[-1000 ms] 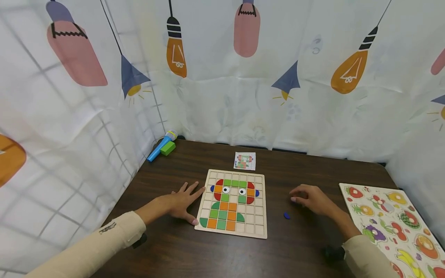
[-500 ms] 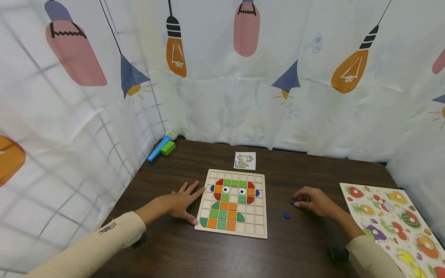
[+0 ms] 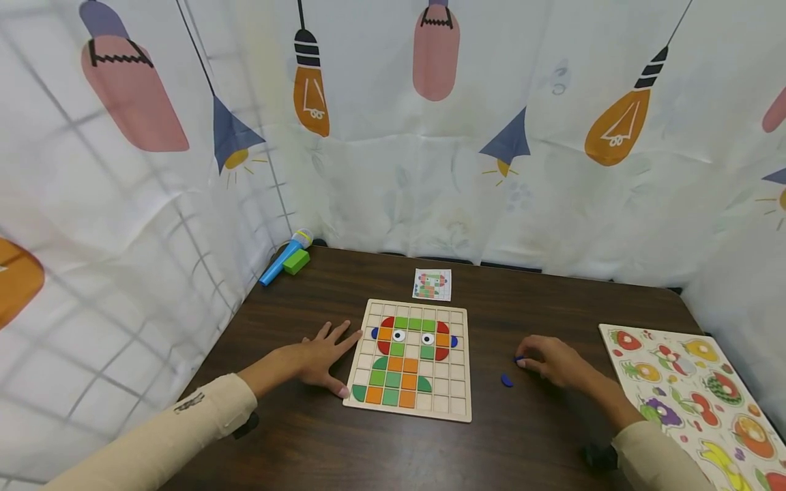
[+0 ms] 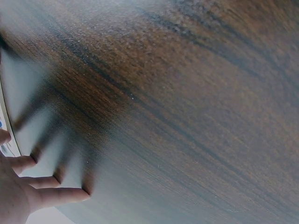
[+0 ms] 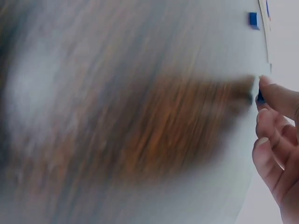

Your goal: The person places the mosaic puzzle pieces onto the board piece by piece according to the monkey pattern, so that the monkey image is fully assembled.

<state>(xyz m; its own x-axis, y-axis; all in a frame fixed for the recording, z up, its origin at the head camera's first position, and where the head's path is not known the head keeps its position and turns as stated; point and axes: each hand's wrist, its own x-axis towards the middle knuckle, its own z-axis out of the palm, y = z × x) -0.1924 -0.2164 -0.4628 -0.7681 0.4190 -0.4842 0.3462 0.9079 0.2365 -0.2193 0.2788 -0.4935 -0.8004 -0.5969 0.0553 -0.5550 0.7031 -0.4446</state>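
Note:
A wooden grid board (image 3: 441, 405) lies on the dark table, with red, orange, green and blue pieces and two eye discs set out as a figure. My left hand (image 3: 323, 358) has its fingers spread, thumb and index tip right at the board's left edge. In the left wrist view the fingers (image 4: 58, 196) are straight, tips at the tabletop. To the right of the board, my right hand (image 3: 552, 361) pinches a small blue piece (image 5: 260, 97) between thumb and finger, low over the table. A second blue half-round piece (image 3: 506, 380) lies on the table nearby.
Behind the board lies a small picture card (image 3: 432, 284) of a similar figure. A blue toy microphone (image 3: 282, 262) and a green block (image 3: 297, 262) sit at the far left corner. At the right is a fruit puzzle board (image 3: 694, 382). Printed curtains (image 3: 399, 184) surround the table.
My right hand first hovered over the tabletop, then came down to the blue piece and now pinches it. The left hand and the board have stayed put.

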